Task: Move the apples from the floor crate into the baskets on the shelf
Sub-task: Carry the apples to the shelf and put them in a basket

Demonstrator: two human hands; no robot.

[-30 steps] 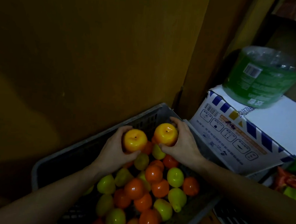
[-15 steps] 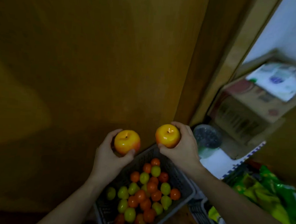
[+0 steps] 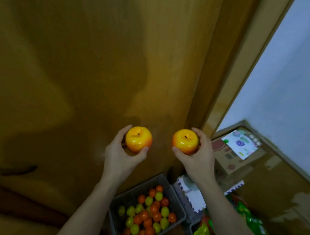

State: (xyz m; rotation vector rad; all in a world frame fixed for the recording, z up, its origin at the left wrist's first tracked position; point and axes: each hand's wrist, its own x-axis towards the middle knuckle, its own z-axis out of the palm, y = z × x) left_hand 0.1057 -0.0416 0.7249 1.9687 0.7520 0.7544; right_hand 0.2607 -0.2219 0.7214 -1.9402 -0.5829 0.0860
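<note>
My left hand point(image 3: 121, 157) grips a yellow-orange apple point(image 3: 138, 139), held up in front of the brown wooden panel. A second yellow-orange apple point(image 3: 185, 141) sits in my right hand point(image 3: 200, 156), level with the first and a little apart from it. Far below, the grey floor crate point(image 3: 178, 207) holds several orange, red and green fruits point(image 3: 149, 215). No shelf or basket is in view.
A tall brown wooden panel point(image 3: 91, 73) fills the left and middle. To the right stand a cardboard box with a printed label point(image 3: 239, 146), a white box with blue edging point(image 3: 191, 197) and green packets point(image 3: 249, 219) on the floor. A pale wall point(image 3: 286, 100) lies at the right.
Both hands have lifted their apples out of the crate and well above it. The view has risen, so the crate now looks small and low.
</note>
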